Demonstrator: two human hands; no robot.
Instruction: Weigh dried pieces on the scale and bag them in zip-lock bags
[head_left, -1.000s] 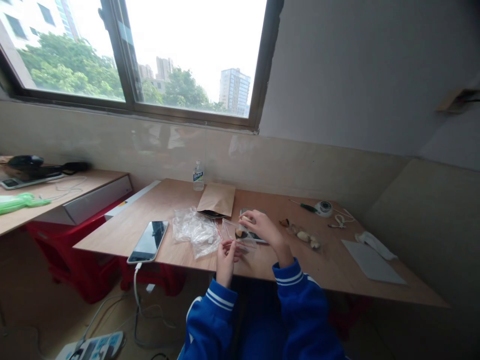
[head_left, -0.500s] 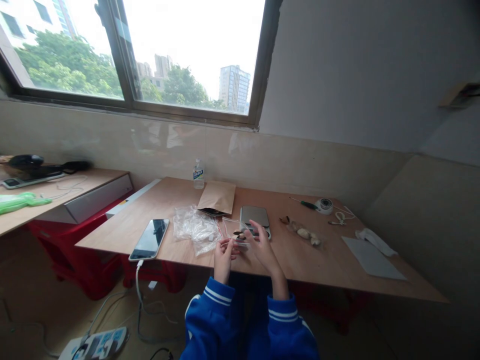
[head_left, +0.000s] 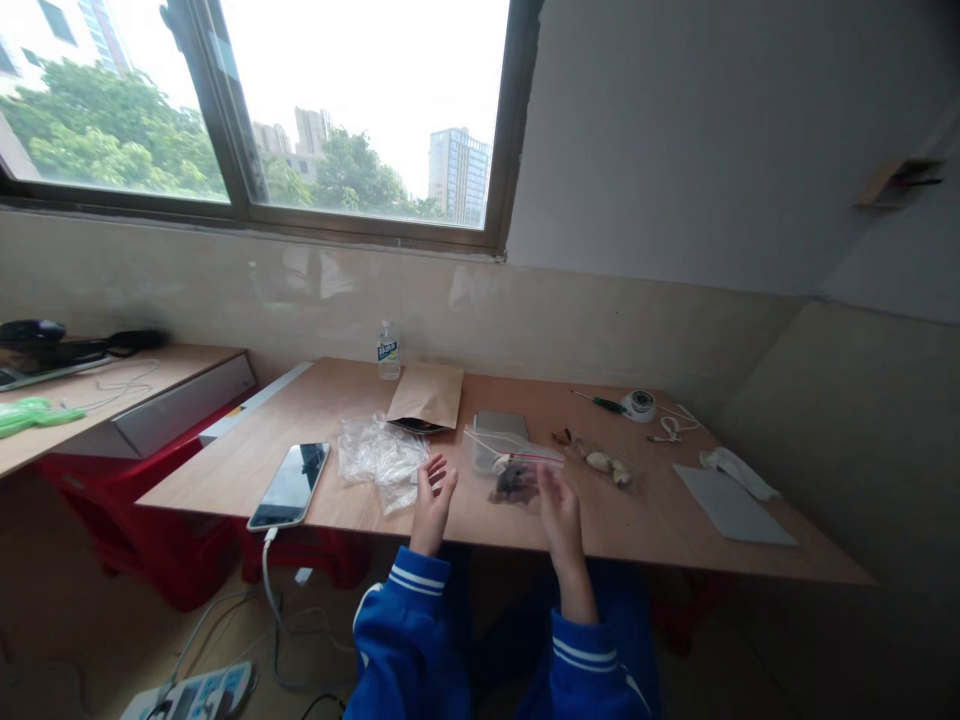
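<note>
A clear zip bag (head_left: 484, 455) with a red seal line hangs over the table's near part, with dark and pale pieces in its lower half that I cannot name. My right hand (head_left: 562, 520) grips it by its right edge, fingers partly behind the plastic. My left hand (head_left: 433, 505) is apart from the bag, fingers loosely spread and nothing in them. It is nearest to a heap of clear plastic bags (head_left: 379, 455). Behind the zip bag lies a grey flat scale (head_left: 499, 424), partly covered by it.
A brown paper bag (head_left: 429, 395) lies at the back beside a clear bottle (head_left: 388, 352). A phone (head_left: 290, 485) on a cable is at left. Rightward are a bag of pale lumps (head_left: 604, 463), a screwdriver (head_left: 606, 404), a round white camera (head_left: 640, 405) and a white sheet (head_left: 731, 505).
Both hands had been together at a zip bag and dark pieces. The left has let go and moved left; the right has moved right and lower with the bag.
</note>
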